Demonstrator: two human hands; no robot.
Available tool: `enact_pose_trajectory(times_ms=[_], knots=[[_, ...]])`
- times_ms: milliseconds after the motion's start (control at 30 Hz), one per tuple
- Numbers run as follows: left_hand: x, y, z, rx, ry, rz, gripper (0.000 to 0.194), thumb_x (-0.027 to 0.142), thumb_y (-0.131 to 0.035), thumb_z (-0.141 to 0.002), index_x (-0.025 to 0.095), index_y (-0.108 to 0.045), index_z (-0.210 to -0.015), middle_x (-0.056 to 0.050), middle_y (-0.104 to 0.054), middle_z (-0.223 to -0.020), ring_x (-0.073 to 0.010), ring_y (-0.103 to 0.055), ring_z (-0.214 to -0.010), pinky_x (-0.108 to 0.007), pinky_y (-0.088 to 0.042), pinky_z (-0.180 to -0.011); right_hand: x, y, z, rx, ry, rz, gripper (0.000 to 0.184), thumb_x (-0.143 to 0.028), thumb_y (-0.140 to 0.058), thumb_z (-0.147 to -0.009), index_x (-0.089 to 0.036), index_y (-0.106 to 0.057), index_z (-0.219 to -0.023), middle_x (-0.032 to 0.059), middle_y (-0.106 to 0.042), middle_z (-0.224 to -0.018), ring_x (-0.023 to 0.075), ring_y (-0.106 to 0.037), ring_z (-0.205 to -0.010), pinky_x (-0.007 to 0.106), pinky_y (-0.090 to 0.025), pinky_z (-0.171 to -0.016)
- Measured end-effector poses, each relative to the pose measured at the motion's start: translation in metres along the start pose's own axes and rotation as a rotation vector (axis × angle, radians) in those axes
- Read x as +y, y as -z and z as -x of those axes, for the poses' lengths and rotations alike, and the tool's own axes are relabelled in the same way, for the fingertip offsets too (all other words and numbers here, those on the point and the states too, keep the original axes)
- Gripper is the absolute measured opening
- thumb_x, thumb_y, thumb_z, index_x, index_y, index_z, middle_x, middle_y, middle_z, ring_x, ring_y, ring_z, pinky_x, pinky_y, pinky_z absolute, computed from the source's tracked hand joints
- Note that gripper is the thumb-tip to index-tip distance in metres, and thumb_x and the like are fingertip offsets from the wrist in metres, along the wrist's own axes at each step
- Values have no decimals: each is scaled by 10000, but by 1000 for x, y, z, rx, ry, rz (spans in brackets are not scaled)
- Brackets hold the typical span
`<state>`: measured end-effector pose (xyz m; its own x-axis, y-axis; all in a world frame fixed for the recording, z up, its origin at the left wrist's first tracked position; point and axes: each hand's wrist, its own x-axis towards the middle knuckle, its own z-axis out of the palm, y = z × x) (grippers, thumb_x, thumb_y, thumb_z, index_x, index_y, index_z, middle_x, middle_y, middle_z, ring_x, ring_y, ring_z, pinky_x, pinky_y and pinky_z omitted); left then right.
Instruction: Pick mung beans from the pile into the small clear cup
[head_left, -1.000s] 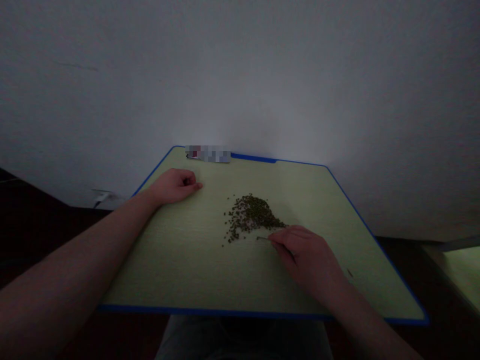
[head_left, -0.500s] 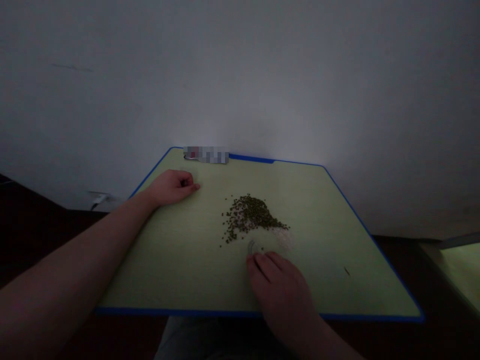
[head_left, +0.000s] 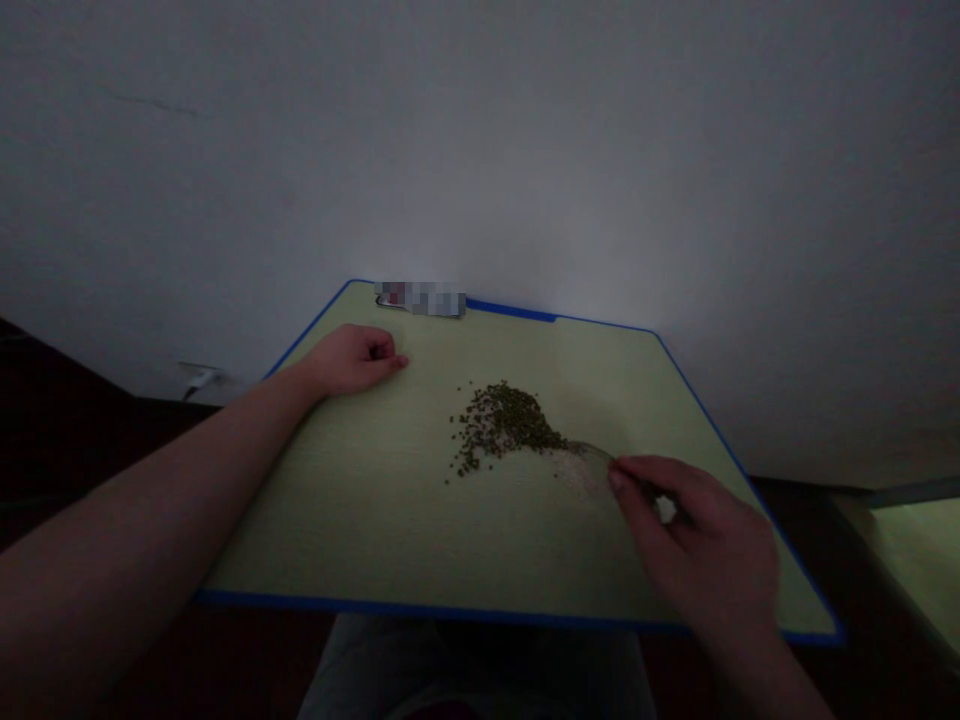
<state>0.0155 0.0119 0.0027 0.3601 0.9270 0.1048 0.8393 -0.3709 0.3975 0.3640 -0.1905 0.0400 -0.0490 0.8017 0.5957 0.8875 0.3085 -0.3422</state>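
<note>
A heap of small dark green mung beans [head_left: 502,420] lies in the middle of a pale green desktop [head_left: 352,510], with loose beans scattered on its left side. My right hand [head_left: 690,530] is at the heap's right, pinching a clear curved utensil [head_left: 589,455], possibly a plastic spoon, whose edge reaches the beans. A pale patch [head_left: 577,478] lies beneath it. My left hand [head_left: 356,360] rests curled on the desktop near the far edge, holding nothing.
Blue edging runs around the desktop. A blurred object [head_left: 420,298] lies at its far edge, against a white wall. A cable [head_left: 199,378] sits low on the wall at left. Another green desk [head_left: 919,570] shows at far right; my legs are below.
My right hand has moved from the desk's near edge up and to the right, bringing the clear utensil to the heap's right side. My left hand has stayed in place.
</note>
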Motion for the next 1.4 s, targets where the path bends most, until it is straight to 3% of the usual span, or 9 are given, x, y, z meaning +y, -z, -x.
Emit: enact_pose_trajectory(times_ms=[133, 267, 500, 1000, 1400], knots=[[0, 0, 0, 0, 0, 0, 356, 514, -505, -776, 187, -512, -635, 17, -487, -549, -123, -439, -535, -265, -295, -546, 5, 7, 3, -65, -55, -63, 88, -255, -616, -843, -224, -699, -849, 8, -730, -762, 150, -656, -589, 254, -528, -541], [0, -1, -1, -4, -5, -12, 368, 526, -499, -779, 187, -514, -638, 18, -489, -547, -121, -438, -534, -262, -288, -543, 5, -1, 16, -121, -73, -123, 101, -238, -598, -836, -210, -695, -823, -1, -720, -712, 133, -642, -540, 234, -515, -503], [-1, -1, -1, 4, -9, -14, 365, 516, -496, -781, 185, -503, -627, 19, -470, -533, -113, -423, -527, -260, -286, -536, 12, -16, 27, -153, -173, -102, 136, -273, -587, -841, -204, -702, -856, 21, -735, -771, 159, -678, -622, 265, -552, -586], [2, 1, 0, -5, -2, -23, 376, 528, -488, -778, 180, -529, -640, 14, -504, -546, -116, -445, -538, -252, -296, -543, 24, -21, 22, -215, -329, -171, 172, -340, -620, -820, -220, -727, -880, 23, -747, -795, 184, -686, -661, 300, -550, -624], [2, 0, 0, -3, -10, -24, 382, 534, -496, -781, 181, -521, -639, 20, -492, -546, -113, -438, -530, -254, -302, -544, 9, -29, -8, -539, -226, -314, 143, -229, -591, -839, -235, -716, -907, 14, -745, -874, 177, -685, -777, 291, -518, -691]])
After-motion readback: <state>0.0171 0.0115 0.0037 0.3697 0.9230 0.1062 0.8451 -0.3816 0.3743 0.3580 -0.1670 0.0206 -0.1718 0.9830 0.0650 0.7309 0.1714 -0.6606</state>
